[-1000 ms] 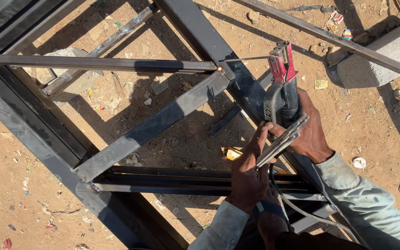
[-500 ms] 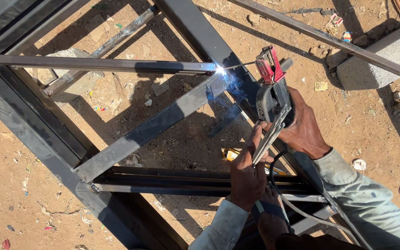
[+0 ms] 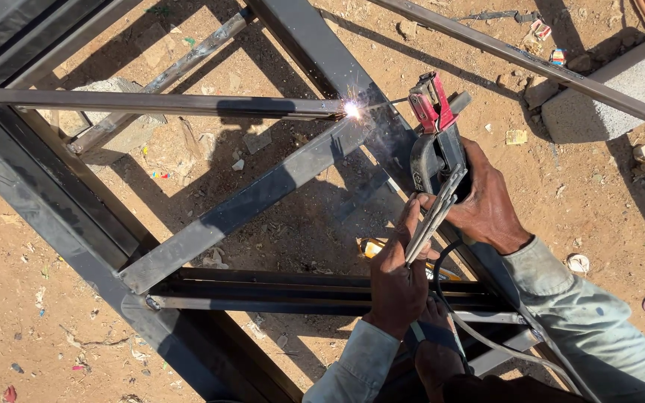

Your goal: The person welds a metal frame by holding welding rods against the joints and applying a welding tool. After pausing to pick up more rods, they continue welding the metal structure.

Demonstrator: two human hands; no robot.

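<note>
I see my right hand (image 3: 487,201) at about 3 o'clock from the middle of the view, closed firmly around the electrode holder (image 3: 436,145), a dark clamp tool with red jaws at its upper end. From the red part a thin welding rod (image 3: 382,105) goes toward 10 o'clock, and its tip touches the metal at a bright white spark (image 3: 351,110), with small sparks flying around it. My left hand (image 3: 397,280) is lower, near 5 o'clock, and it is clenched on a bundle of spare rods (image 3: 428,222), thin grey sticks which rise up to the right hand and lie against the holder. A black cable (image 3: 442,280) makes a loop just beside the left hand, going down between my two sleeves. The spark sits where a thin horizontal bar (image 3: 151,103), coming from 9 o'clock, meets the diagonal flat bar (image 3: 240,209) of the steel frame (image 3: 54,216). The frame is dark grey, with rusty marks on some pieces, and it lies on sandy ground (image 3: 293,224). At 2 o'clock a grey concrete block (image 3: 606,93) rests under another long bar. Something yellow (image 3: 371,246) lies on the sand beside the left hand; what it is I cannot tell.
</note>
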